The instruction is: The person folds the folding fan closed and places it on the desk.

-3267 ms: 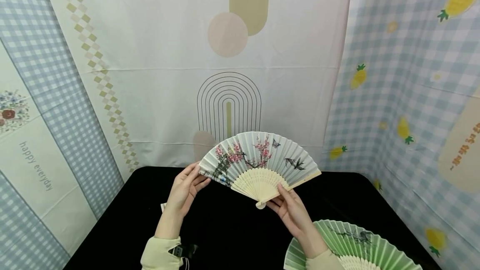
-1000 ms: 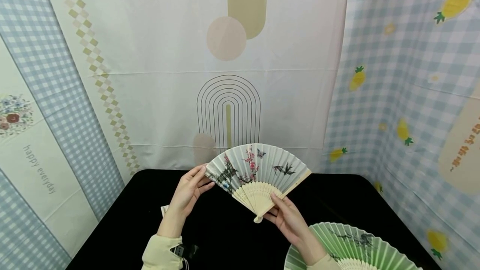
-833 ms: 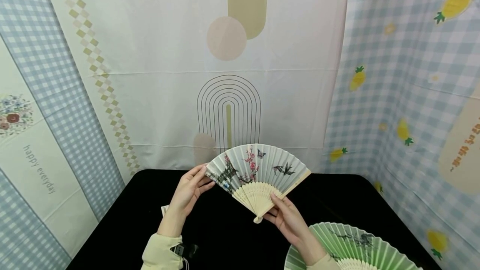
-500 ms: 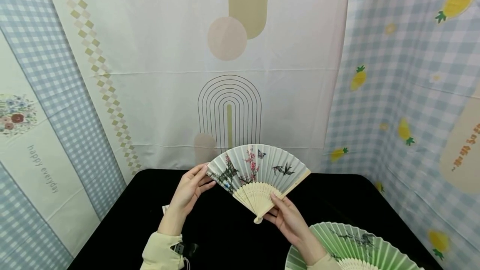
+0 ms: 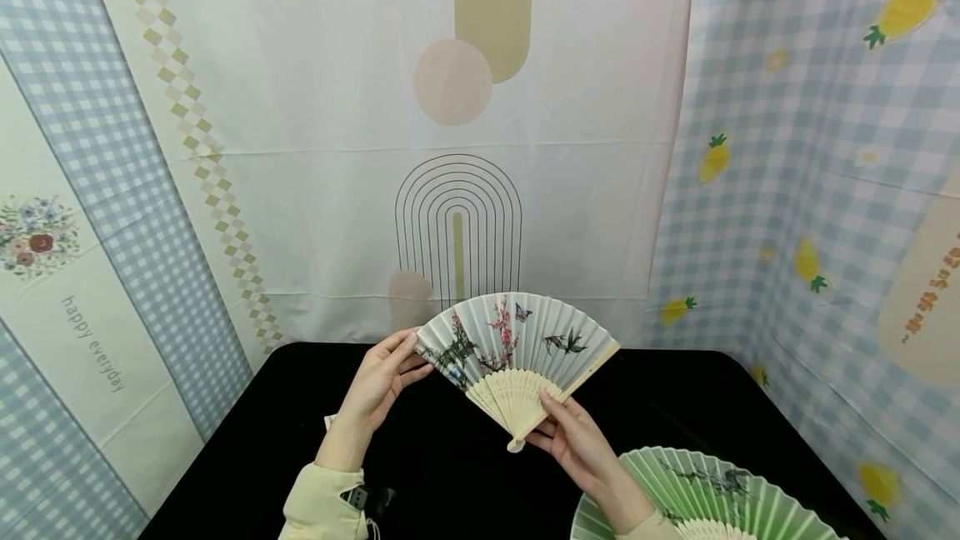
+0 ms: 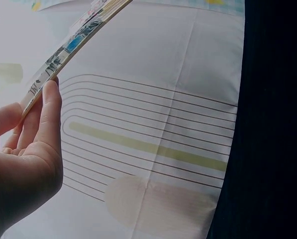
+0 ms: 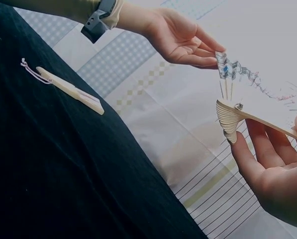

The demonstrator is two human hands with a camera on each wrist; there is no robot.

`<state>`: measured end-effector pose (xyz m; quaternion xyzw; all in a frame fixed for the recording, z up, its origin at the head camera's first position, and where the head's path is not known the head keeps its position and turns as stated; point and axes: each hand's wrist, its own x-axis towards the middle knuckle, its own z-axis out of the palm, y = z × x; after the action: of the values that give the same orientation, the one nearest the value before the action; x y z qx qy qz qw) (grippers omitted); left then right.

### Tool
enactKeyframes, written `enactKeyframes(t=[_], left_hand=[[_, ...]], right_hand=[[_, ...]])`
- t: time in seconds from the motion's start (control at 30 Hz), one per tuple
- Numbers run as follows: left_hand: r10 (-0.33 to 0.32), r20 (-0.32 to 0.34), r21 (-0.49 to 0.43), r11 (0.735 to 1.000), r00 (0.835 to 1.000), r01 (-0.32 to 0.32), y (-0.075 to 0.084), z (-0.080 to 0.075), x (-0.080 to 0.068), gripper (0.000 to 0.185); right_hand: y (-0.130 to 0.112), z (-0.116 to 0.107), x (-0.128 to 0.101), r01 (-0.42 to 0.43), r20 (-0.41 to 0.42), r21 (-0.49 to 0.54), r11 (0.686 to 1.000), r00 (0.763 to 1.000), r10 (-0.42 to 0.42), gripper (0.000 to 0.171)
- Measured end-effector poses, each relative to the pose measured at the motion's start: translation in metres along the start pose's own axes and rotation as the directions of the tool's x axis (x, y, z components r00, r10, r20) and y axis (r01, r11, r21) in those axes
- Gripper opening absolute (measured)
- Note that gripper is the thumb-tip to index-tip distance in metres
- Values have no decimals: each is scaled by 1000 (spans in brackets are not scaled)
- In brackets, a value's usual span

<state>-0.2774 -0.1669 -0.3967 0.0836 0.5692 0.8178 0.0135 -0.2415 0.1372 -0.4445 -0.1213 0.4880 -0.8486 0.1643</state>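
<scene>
A white folding fan [image 5: 525, 332], painted with pink blossoms, a butterfly and dark birds, is spread above the table with its pivot end down. My left hand [image 5: 378, 377] pinches its left outer corner between thumb and fingers. In the left wrist view that edge of the fan shows nearly side-on, with the left hand [image 6: 29, 154] at its lower end. My right hand [image 5: 573, 440] grips the pale right guard stick close to the pivot, thumb in front. From the right wrist view, the pivot end juts out beside the right hand's fingers [image 7: 267, 144].
A spread green fan [image 5: 720, 482] lies at the front right of the black table [image 5: 442, 473], partly under my right forearm. A folded fan [image 7: 71, 89] with a cord loop lies on the left side, mostly behind my left wrist in the head view. Patterned cloths hang behind.
Since the oldest frame the white fan has come down a little and its spread has narrowed, its left folds drawn closer together. Over the last second both hands have barely moved.
</scene>
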Motion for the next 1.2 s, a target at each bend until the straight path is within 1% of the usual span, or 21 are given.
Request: enactKeyframes(t=[0.17, 0.3, 0.4, 0.57, 0.9, 1.03, 1.2], left_hand=[[-4, 9, 15, 1000, 1000, 4, 2, 1, 0, 47], [-20, 3, 23, 1000, 1000, 20, 3, 2, 1, 45], [-28, 0, 26, 999, 1000, 28, 3, 3, 0, 44], [-30, 22, 27, 999, 999, 30, 4, 3, 1, 46], [-35, 42, 37, 999, 999, 34, 3, 2, 3, 45], [-36, 58, 47, 998, 998, 33, 2, 2, 4, 45], [-37, 53, 57, 998, 998, 34, 1, 3, 4, 43]], right_hand=[[0, 1, -1, -15, -9, -7, 1000, 1000, 15, 36], [1, 2, -1, -28, -7, -17, 999, 1000, 28, 40], [2, 1, -1, -31, 3, -15, 999, 1000, 31, 40], [3, 0, -1, -30, 30, -16, 999, 999, 30, 36], [4, 0, -3, -60, 34, -50, 997, 997, 62, 47], [5, 0, -2, -56, 43, -61, 997, 997, 59, 44], [5, 0, -2, -57, 53, -69, 996, 997, 61, 45]])
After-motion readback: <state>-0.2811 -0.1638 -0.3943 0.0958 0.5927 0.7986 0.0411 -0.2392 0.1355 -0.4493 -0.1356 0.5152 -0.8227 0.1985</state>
